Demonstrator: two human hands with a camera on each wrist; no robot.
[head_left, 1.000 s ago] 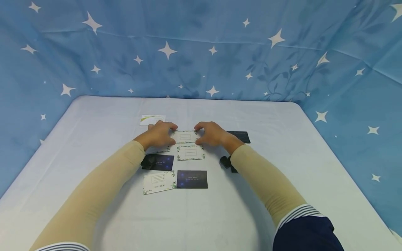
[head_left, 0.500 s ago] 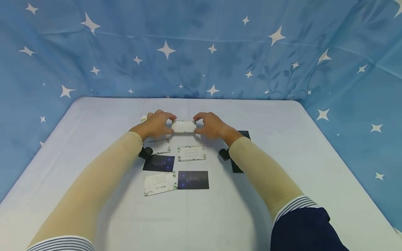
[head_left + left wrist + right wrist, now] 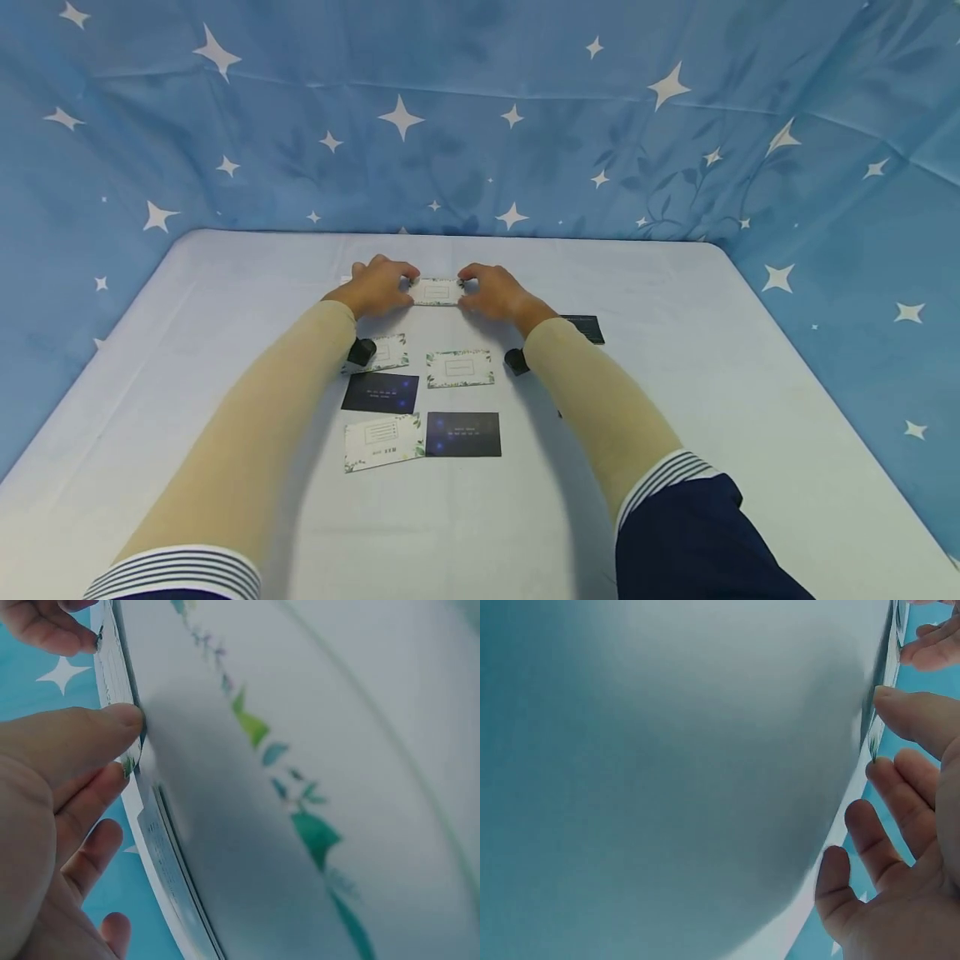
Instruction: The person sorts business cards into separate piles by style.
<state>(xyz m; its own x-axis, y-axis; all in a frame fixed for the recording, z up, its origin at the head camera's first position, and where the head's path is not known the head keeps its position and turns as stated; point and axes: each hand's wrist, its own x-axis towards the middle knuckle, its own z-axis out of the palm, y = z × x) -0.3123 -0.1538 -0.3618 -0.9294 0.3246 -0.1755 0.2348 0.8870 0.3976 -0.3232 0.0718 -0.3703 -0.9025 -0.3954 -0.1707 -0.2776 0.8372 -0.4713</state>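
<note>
Since a second ago the floral-bordered card (image 3: 437,292) has slid away from the person, up the table (image 3: 450,533), and the left hand (image 3: 375,286) and right hand (image 3: 497,293) have travelled with it. Nearest, striped cuffs (image 3: 180,571) edge the beige sleeves (image 3: 225,442) of both arms. Between the forearms lie two cards with touching edges: a tilted white leafy card (image 3: 384,442) and, to its right, a dark blue card (image 3: 463,434). Just beyond the leafy one is a navy card (image 3: 380,392). Farther up, a white leaf-edged card (image 3: 460,368) sits on its own, and left of it is a second leaf-edged card (image 3: 390,352), partly hidden by the black wrist camera (image 3: 363,352). A black card (image 3: 587,328) shows past the right wrist, its near side covered by the arm. Beyond these, the hands pinch the floral-bordered card by its two short ends, thumbs at the near corners and forefingers at the far ones (whether it touches the tabletop, I cannot tell). Behind the table's far edge hangs a blue curtain (image 3: 450,158) with white stars.
</note>
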